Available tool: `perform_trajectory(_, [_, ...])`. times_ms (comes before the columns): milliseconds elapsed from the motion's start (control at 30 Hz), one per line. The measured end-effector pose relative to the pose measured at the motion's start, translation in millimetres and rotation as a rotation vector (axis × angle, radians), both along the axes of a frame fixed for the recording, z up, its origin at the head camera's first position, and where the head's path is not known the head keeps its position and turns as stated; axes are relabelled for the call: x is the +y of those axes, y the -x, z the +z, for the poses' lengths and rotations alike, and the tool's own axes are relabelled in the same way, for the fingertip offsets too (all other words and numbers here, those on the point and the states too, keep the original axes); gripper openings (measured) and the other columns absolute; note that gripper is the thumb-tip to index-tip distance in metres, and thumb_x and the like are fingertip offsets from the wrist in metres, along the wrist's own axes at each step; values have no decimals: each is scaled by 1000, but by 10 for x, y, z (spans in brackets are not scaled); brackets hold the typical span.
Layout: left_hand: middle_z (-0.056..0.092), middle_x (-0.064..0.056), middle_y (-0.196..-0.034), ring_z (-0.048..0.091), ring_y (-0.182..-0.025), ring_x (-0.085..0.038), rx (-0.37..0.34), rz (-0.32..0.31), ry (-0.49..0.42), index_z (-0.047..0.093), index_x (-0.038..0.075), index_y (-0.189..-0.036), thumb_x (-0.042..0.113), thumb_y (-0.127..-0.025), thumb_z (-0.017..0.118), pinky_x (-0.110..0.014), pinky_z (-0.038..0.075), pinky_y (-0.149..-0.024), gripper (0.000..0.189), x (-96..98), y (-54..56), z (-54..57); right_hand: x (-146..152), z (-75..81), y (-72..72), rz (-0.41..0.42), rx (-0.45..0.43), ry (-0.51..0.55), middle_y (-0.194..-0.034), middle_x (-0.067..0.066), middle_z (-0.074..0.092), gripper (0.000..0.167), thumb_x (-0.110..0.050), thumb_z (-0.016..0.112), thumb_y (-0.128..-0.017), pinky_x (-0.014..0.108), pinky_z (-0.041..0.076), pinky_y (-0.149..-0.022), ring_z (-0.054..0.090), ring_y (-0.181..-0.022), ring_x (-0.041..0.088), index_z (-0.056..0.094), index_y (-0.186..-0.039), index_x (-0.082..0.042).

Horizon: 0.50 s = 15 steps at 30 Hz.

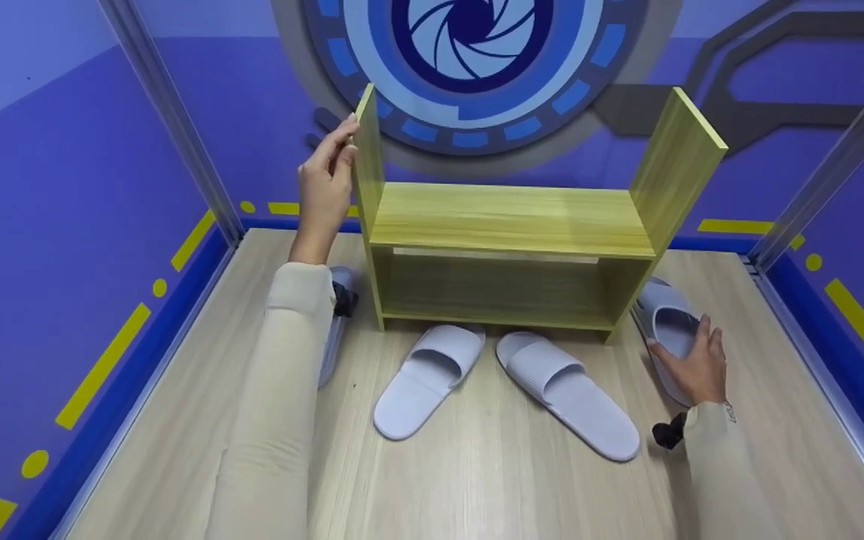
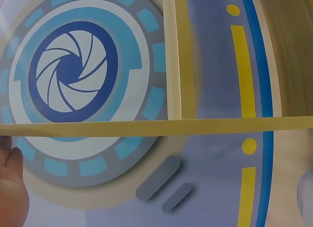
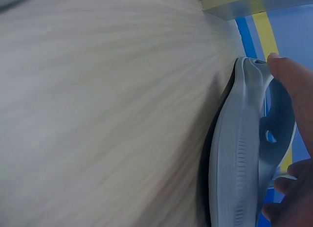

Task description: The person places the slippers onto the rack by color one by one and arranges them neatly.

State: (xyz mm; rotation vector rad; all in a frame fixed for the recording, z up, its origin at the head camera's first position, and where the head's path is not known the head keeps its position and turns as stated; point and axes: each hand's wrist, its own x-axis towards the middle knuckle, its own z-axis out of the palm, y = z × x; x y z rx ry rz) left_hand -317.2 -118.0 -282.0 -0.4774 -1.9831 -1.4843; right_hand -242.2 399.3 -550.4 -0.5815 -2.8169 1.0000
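Observation:
A pale wood shelf unit stands at the back, with tall side panels above its boards. My left hand is raised at the unit's left side panel, fingertips and thumb right at its front edge. In the left wrist view that panel runs across edge-on, with part of the left hand below it. My right hand is spread over a grey slipper right of the unit. The right wrist view has its thumb overlapping one end of the slipper, with the fingers farther along.
Two light grey slippers lie angled in front of the unit. Another grey slipper is partly hidden by the left forearm. Blue walls with metal corner posts enclose the wooden floor.

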Motion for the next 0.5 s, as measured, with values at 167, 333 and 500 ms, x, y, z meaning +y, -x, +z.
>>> perform_trajectory(167, [54, -12, -140, 53, -128, -22, 12, 4, -15, 58, -2, -128, 8, -98, 49, -30, 45, -103, 34, 19, 27, -16, 37, -8, 68, -19, -47, 22, -153, 31, -18, 114, -57, 63, -84, 68, 11, -111, -1, -140, 57, -16, -152, -8])
perform_trajectory(333, [53, -13, -141, 53, -129, -22, 8, -15, -27, 58, -3, -128, 8, -98, 49, -29, 45, -103, 34, 25, 35, -25, 71, -31, 93, 7, -24, -18, -153, 36, -12, 114, -54, 65, -84, 69, 11, -110, 1, -140, 57, -13, -152, -6])
perform_trajectory(500, [52, -14, -142, 52, -130, -22, -4, -22, -35, 57, -3, -129, 7, -98, 48, -29, 44, -104, 34, -8, 10, -15, 38, -47, 129, 20, -30, -39, -152, 39, -9, 115, -53, 66, -83, 70, 15, -108, 7, -138, 61, -12, -153, -7])
